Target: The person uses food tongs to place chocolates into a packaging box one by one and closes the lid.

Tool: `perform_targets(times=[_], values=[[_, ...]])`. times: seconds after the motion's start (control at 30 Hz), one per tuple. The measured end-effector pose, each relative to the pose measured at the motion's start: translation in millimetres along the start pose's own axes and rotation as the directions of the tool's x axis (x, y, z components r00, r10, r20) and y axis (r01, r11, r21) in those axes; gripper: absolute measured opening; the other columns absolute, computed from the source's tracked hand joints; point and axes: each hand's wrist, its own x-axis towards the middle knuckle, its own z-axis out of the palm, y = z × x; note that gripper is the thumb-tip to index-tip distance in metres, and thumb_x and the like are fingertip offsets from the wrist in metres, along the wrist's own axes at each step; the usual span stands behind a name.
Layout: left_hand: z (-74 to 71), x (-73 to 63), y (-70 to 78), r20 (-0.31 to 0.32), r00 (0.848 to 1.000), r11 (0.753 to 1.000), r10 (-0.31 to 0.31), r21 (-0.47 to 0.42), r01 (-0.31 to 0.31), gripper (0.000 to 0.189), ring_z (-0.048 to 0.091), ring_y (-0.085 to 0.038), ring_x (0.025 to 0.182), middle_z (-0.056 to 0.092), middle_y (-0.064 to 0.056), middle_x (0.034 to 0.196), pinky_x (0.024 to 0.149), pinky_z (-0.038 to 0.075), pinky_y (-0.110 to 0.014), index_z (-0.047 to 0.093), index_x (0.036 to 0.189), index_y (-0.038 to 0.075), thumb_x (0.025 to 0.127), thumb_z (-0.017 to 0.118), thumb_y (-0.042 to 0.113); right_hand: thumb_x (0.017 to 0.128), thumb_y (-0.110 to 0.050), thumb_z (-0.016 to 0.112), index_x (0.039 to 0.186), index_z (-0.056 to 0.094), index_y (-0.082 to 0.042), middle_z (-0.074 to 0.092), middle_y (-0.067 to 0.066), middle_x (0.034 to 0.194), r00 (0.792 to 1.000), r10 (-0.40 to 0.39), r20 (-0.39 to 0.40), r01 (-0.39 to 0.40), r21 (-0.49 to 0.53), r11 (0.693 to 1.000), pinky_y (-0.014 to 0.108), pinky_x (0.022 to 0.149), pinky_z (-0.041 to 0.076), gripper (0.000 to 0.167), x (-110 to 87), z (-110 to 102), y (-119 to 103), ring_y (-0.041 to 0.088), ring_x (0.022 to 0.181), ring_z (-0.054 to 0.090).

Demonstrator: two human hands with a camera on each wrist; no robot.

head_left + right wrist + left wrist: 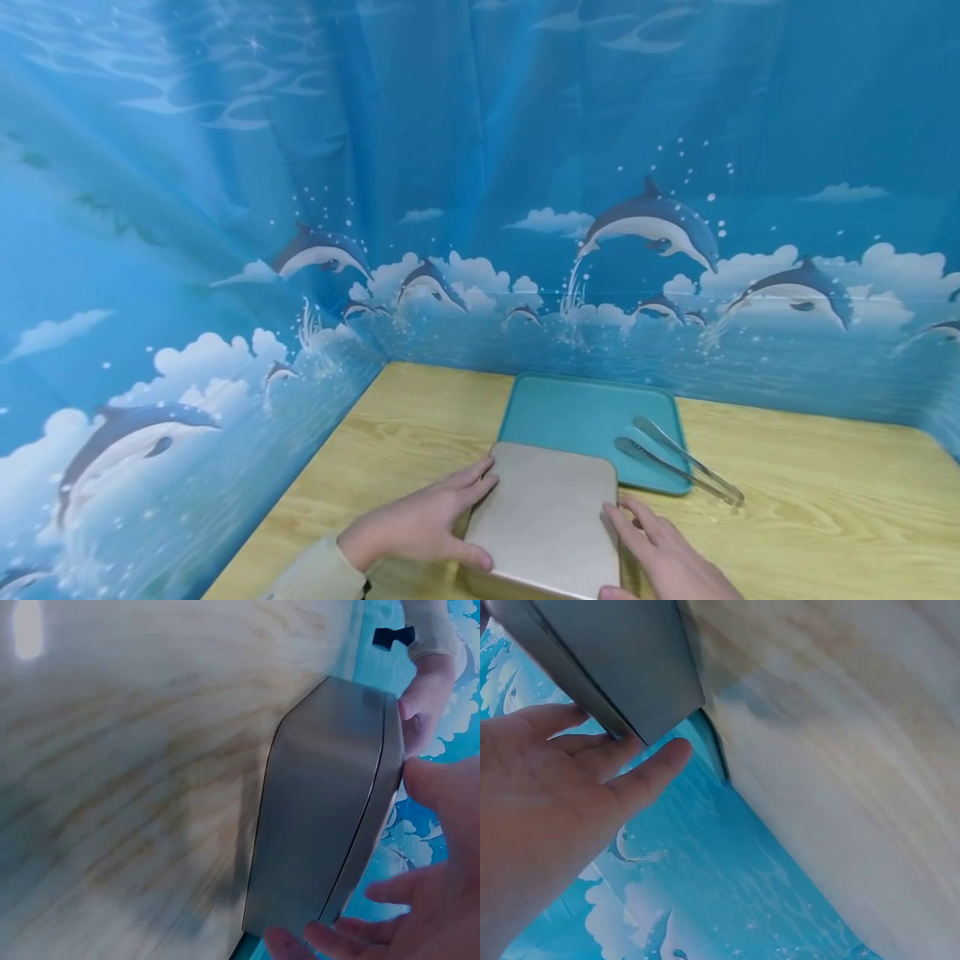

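Note:
A metal box [315,795] with a pale gold lid [555,508] sits on the table, and a thin seam runs between lid and box. My left hand [423,521] lies along the lid's left side, fingers extended toward the far corner and thumb near the front. In the left wrist view, that hand's fingertips touch the lid edge, one finger reaching past the corner. My right hand [667,554] is at the lid's right side. In the right wrist view its thumb meets the lid edge, with the fingers spread near the other corner.
Behind the box lies a teal tray [577,408], its near part hidden by the box. Metal tongs [682,462] lie across the tray's right edge and onto the wood-grain table [817,500]. A blue dolphin-print curtain [480,167] rises at the table's back and left edges.

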Motion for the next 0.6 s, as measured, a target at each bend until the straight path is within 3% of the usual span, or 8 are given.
perform_targets(times=[0.17,0.43,0.6], values=[[5.3,-0.6,-0.1,0.000,1.000,1.000,-0.009,0.001,0.009,0.109,0.023,-0.030,0.153,0.005,-0.003,0.170,0.118,0.032,-0.047,0.020,0.161,0.016,0.080,0.060,0.076,0.089,-0.067,0.061,0.149,0.047,-0.006,0.034,0.027,0.157,0.999,-0.040,-0.006,0.039,-0.051,0.998,0.064,0.086,0.050,0.086,-0.8,7,3,0.048,0.131,0.048],[17.6,-3.0,-10.2,-0.032,0.998,0.999,0.047,0.001,-0.047,0.103,0.024,-0.034,0.152,0.002,-0.004,0.170,0.117,0.032,-0.049,0.016,0.162,0.017,0.085,0.059,0.071,0.090,-0.068,0.058,0.149,0.047,-0.008,0.035,0.024,0.157,0.997,-0.063,-0.043,0.059,-0.092,0.994,0.053,0.078,0.055,0.085,-0.1,13,6,0.040,0.122,0.057],[13.4,-2.7,-9.0,-0.053,0.997,0.998,0.050,0.039,-0.048,0.100,0.027,-0.037,0.151,0.008,-0.003,0.170,0.116,0.032,-0.053,0.020,0.161,0.018,0.086,0.059,0.072,0.089,-0.068,0.060,0.147,0.050,-0.008,0.039,0.024,0.155,0.998,-0.058,-0.038,0.055,-0.085,0.995,0.059,0.083,0.053,0.084,0.1,7,2,0.044,0.128,0.052]])
